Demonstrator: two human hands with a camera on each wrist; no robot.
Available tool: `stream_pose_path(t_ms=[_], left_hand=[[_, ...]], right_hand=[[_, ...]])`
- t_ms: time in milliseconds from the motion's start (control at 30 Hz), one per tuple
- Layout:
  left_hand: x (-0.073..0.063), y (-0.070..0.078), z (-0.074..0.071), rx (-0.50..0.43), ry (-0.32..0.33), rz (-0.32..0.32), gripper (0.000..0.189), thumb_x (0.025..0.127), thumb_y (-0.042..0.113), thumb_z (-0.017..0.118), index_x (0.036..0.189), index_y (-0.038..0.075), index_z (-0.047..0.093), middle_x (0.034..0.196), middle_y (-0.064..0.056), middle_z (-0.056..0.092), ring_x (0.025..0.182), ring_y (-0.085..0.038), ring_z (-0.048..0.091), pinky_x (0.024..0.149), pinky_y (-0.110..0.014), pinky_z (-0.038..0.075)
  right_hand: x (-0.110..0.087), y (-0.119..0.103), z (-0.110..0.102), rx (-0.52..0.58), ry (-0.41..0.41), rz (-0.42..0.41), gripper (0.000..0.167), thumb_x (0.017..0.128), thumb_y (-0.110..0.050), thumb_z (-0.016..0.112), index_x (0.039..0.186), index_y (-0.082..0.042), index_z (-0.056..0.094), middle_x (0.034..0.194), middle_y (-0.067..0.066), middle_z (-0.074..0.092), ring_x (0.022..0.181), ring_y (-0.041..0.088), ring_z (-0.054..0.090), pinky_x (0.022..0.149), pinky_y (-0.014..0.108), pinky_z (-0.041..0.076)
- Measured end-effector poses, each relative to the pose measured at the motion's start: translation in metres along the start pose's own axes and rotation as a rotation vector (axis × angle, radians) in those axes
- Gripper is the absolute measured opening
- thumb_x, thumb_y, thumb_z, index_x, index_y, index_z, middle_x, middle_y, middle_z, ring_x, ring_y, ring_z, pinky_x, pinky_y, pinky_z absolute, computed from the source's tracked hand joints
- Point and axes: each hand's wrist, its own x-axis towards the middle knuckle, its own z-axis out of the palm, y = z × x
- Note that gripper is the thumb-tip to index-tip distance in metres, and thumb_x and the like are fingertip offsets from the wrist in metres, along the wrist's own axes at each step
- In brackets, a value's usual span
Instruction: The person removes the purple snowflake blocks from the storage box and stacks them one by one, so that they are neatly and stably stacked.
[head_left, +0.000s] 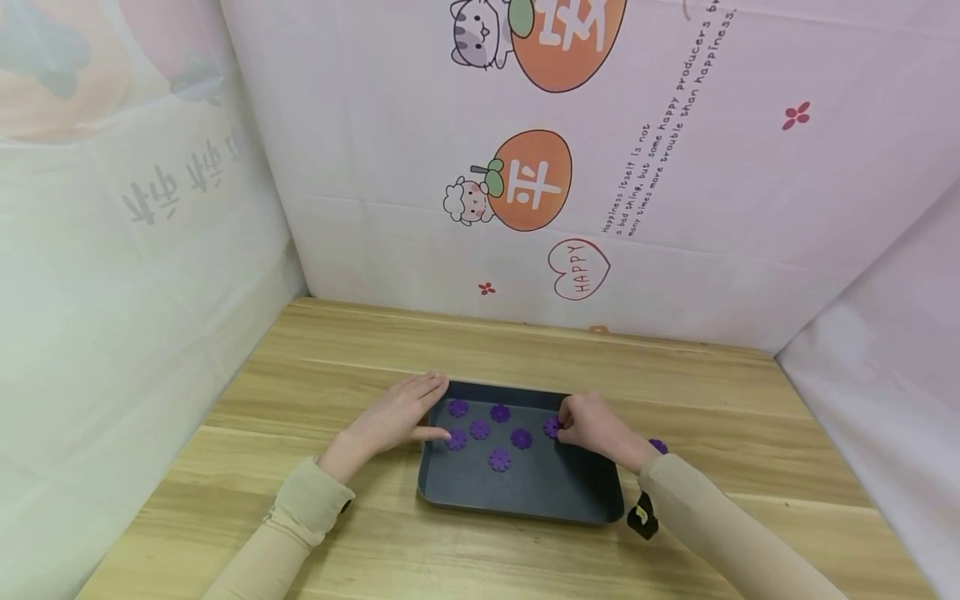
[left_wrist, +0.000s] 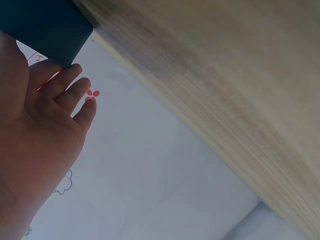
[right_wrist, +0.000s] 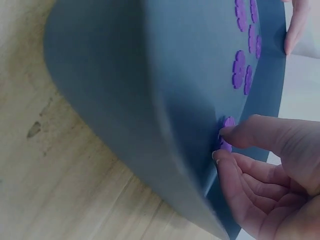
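Observation:
A dark grey rectangular tray (head_left: 525, 492) lies on the wooden table with several purple flower-shaped discs (head_left: 500, 459) spread flat inside it. At the tray's right part, my right hand (head_left: 596, 427) pinches one purple flower-shaped disc (right_wrist: 226, 145) between thumb and index finger, close to the tray floor. My left hand (head_left: 397, 414) rests at the left rim, fingers extended along the outside and thumb reaching over the edge near another disc (head_left: 456, 440). In the left wrist view, the left fingers (left_wrist: 70, 92) lie by the tray's corner (left_wrist: 55, 37).
Another purple piece (head_left: 658, 446) shows on the table right of the tray, partly hidden by the right wrist. Printed white cloth (head_left: 675, 275) walls off the table's back and sides. A black wrist device (head_left: 642, 518) hangs under the right sleeve.

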Motion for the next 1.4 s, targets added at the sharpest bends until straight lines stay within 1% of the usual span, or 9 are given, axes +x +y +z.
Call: stream_pose_path(t_ms=[133, 300, 400, 533, 800, 1033, 1267, 1400], left_hand=[[0.000, 0.000, 0.000, 0.003, 0.005, 0.002, 0.085, 0.089, 0.058, 0.062, 0.148, -0.001, 0.044, 0.151, -0.019, 0.047, 0.142, -0.035, 0.044, 0.119, -0.049, 0.038], [0.000, 0.001, 0.001, 0.003, 0.004, -0.001, 0.085, 0.089, 0.058, 0.062, 0.148, -0.001, 0.043, 0.152, -0.019, 0.046, 0.143, -0.035, 0.044, 0.119, -0.050, 0.037], [0.000, 0.001, 0.001, -0.002, 0.003, -0.004, 0.085, 0.089, 0.058, 0.062, 0.148, -0.001, 0.043, 0.152, -0.019, 0.046, 0.143, -0.035, 0.043, 0.119, -0.050, 0.037], [0.000, 0.001, 0.001, -0.004, 0.006, -0.005, 0.085, 0.089, 0.058, 0.062, 0.148, -0.001, 0.044, 0.152, -0.020, 0.046, 0.143, -0.036, 0.043, 0.119, -0.050, 0.037], [0.000, 0.001, 0.001, 0.002, 0.010, -0.003, 0.085, 0.089, 0.058, 0.062, 0.147, -0.001, 0.044, 0.151, -0.019, 0.047, 0.142, -0.035, 0.044, 0.119, -0.050, 0.038], [-0.001, 0.001, 0.001, -0.017, 0.012, -0.004, 0.085, 0.089, 0.057, 0.063, 0.147, -0.001, 0.044, 0.151, -0.020, 0.047, 0.142, -0.036, 0.044, 0.119, -0.050, 0.037], [0.000, 0.000, 0.002, -0.018, 0.012, -0.010, 0.085, 0.089, 0.058, 0.062, 0.148, 0.000, 0.043, 0.152, -0.019, 0.046, 0.143, -0.035, 0.043, 0.119, -0.051, 0.037], [0.000, 0.000, 0.003, -0.018, 0.015, -0.005, 0.085, 0.089, 0.058, 0.063, 0.148, -0.001, 0.044, 0.152, -0.019, 0.046, 0.143, -0.035, 0.043, 0.119, -0.051, 0.037]], right_hand=[[-0.001, 0.001, -0.003, 0.028, -0.004, 0.020, 0.016, 0.079, -0.005, 0.079, 0.090, 0.004, 0.072, 0.086, 0.014, 0.074, 0.072, 0.015, 0.068, 0.064, 0.029, 0.061], [-0.005, 0.005, -0.011, 0.076, 0.032, -0.002, 0.015, 0.078, -0.002, 0.078, 0.088, 0.006, 0.070, 0.084, 0.016, 0.074, 0.072, 0.017, 0.069, 0.063, 0.030, 0.061], [-0.008, 0.008, -0.016, 0.080, 0.060, -0.011, 0.014, 0.078, -0.001, 0.077, 0.087, 0.006, 0.070, 0.082, 0.016, 0.073, 0.072, 0.019, 0.069, 0.063, 0.030, 0.061], [-0.012, 0.013, -0.023, 0.057, 0.084, 0.003, 0.014, 0.078, -0.003, 0.078, 0.087, 0.006, 0.070, 0.082, 0.016, 0.073, 0.072, 0.018, 0.068, 0.063, 0.030, 0.060], [-0.022, 0.021, -0.031, 0.053, 0.084, 0.056, 0.015, 0.080, -0.006, 0.077, 0.088, 0.005, 0.071, 0.083, 0.015, 0.073, 0.072, 0.018, 0.067, 0.061, 0.030, 0.059], [-0.034, 0.031, -0.036, 0.064, 0.087, 0.073, 0.017, 0.081, -0.006, 0.075, 0.091, 0.006, 0.070, 0.085, 0.016, 0.073, 0.075, 0.020, 0.068, 0.064, 0.034, 0.060], [-0.044, 0.043, -0.043, 0.049, 0.089, 0.087, 0.017, 0.082, -0.008, 0.075, 0.090, 0.007, 0.070, 0.083, 0.016, 0.072, 0.074, 0.021, 0.067, 0.064, 0.034, 0.059], [-0.049, 0.052, -0.046, 0.043, 0.074, 0.121, 0.019, 0.082, -0.008, 0.075, 0.092, 0.008, 0.069, 0.084, 0.016, 0.072, 0.076, 0.023, 0.068, 0.066, 0.037, 0.059]])
